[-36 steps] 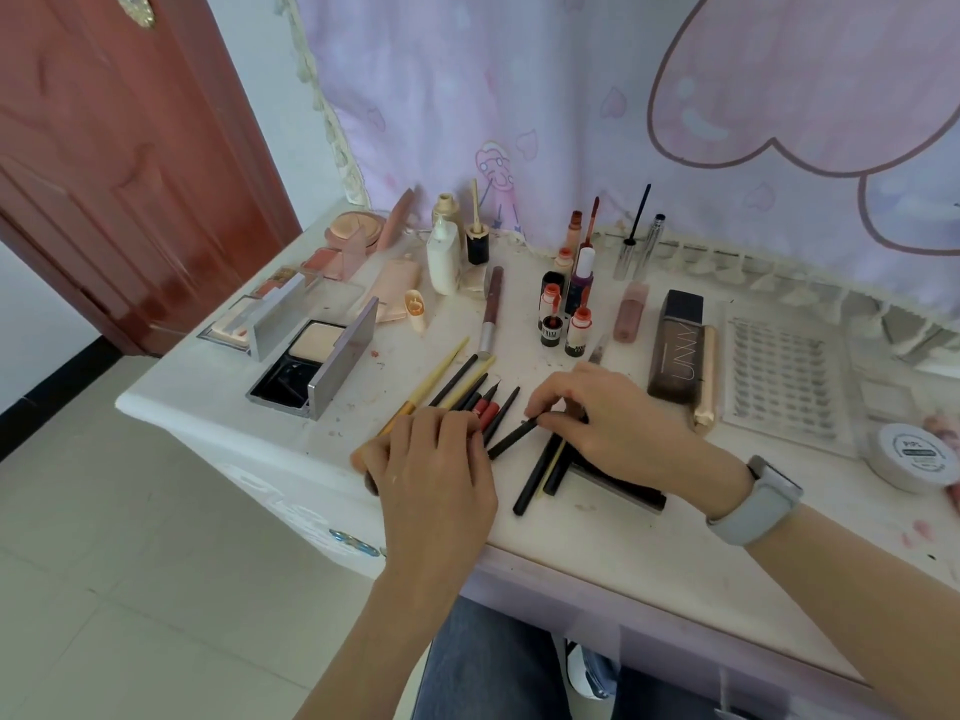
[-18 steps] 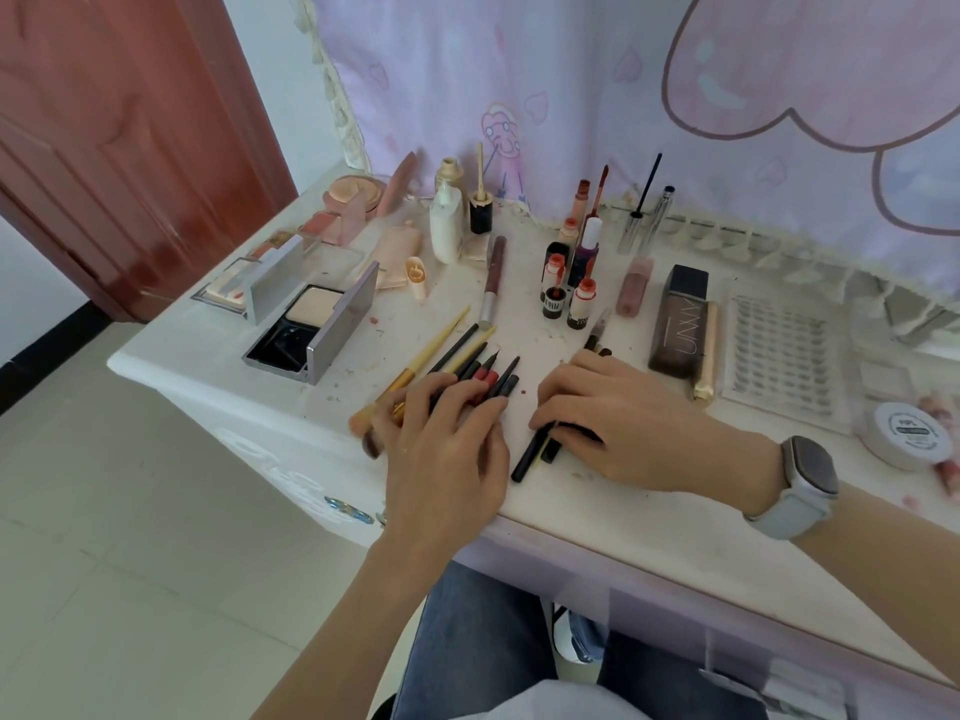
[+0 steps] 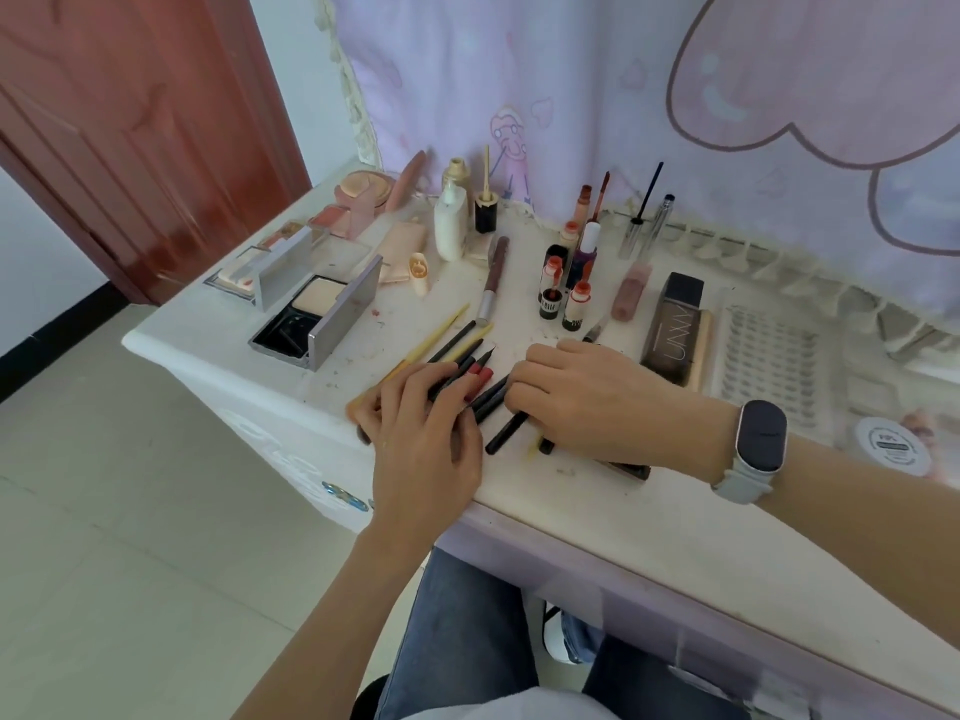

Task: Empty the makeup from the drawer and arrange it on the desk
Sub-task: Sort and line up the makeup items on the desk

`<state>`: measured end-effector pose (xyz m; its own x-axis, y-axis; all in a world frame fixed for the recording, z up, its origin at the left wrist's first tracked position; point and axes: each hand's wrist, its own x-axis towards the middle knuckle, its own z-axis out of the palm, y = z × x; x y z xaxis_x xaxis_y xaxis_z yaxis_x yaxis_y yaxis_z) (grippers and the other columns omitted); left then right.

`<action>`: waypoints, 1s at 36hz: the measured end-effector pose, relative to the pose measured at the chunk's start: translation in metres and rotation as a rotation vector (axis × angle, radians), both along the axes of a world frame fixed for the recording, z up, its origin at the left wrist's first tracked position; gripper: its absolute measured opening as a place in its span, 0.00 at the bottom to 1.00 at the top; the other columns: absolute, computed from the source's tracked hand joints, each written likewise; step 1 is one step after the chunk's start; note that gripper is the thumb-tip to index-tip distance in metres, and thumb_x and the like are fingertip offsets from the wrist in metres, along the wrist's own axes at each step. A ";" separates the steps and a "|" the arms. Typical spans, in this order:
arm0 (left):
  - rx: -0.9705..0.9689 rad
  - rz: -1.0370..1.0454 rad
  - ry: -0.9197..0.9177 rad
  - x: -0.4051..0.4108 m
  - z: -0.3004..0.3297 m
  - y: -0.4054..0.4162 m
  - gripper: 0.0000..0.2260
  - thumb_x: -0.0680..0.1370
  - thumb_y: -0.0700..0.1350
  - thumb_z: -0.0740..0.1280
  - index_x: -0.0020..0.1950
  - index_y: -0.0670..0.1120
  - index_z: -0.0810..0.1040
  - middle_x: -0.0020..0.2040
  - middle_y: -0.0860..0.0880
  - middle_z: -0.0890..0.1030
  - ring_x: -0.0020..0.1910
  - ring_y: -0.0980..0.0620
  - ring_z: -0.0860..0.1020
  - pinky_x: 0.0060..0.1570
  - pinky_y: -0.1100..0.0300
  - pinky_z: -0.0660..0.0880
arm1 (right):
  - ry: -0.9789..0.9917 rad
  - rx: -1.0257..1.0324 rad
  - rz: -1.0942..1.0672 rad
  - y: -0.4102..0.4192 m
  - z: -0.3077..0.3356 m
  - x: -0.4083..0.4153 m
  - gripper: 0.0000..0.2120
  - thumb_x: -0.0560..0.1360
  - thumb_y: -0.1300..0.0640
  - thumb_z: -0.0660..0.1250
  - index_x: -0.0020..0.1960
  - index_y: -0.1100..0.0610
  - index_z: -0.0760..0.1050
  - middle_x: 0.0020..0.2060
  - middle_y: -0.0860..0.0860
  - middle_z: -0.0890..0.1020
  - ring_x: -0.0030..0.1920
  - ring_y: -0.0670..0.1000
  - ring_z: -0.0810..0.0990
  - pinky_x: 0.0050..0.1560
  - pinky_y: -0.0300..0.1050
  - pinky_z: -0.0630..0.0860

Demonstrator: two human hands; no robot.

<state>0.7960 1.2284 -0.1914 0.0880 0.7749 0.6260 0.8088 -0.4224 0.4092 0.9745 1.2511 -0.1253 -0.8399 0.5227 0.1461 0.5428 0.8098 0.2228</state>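
Hands, two [image 3: 426, 439] [image 3: 597, 402], press pencils [image 3: 470, 350].

Desk [image 3: 597, 517]: white top crowded with makeup, pink curtain behind.
Left hand [image 3: 426, 439]: fingers [image 3: 447, 379] resting on a fan of pencils [image 3: 467, 350] near the front edge.
Right hand [image 3: 597, 402]: palm down over dark pencils, smartwatch [image 3: 759, 439] on the wrist.
Open compact [image 3: 317, 319]: left of the pencils.
Foundation bottle [image 3: 675, 327]: lying flat beside the right hand.

White desk [image 3: 597, 517], black and yellow pencils [image 3: 462, 350], reddish-brown door [image 3: 130, 122], lilac cartoon-print curtain [image 3: 571, 85].
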 end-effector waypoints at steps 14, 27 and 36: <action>-0.123 -0.052 -0.265 0.038 0.054 0.007 0.15 0.77 0.48 0.59 0.60 0.44 0.76 0.53 0.54 0.76 0.55 0.56 0.71 0.57 0.56 0.66 | 1.389 -0.364 -0.304 -0.001 0.066 0.043 0.05 0.73 0.60 0.60 0.43 0.52 0.66 0.32 0.45 0.73 0.33 0.58 0.78 0.32 0.44 0.72; -0.111 -0.118 -0.088 0.072 0.074 -0.011 0.10 0.79 0.41 0.60 0.55 0.38 0.78 0.40 0.46 0.79 0.34 0.55 0.72 0.33 0.66 0.67 | 1.844 -1.034 -0.306 -0.003 0.054 0.050 0.07 0.78 0.66 0.59 0.44 0.59 0.73 0.31 0.50 0.78 0.29 0.51 0.75 0.31 0.42 0.71; -0.107 -0.072 -0.106 0.058 0.065 -0.032 0.11 0.78 0.45 0.60 0.53 0.42 0.79 0.27 0.53 0.75 0.23 0.56 0.70 0.24 0.63 0.66 | 1.635 -1.011 -0.328 -0.018 0.039 0.027 0.10 0.80 0.63 0.56 0.43 0.63 0.72 0.31 0.44 0.80 0.28 0.45 0.77 0.30 0.35 0.72</action>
<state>0.8538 1.1963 -0.1260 0.0834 0.8318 0.5487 0.7280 -0.4268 0.5365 1.0016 1.2332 -0.0862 -0.0968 0.9836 0.1524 -0.1566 0.1361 -0.9782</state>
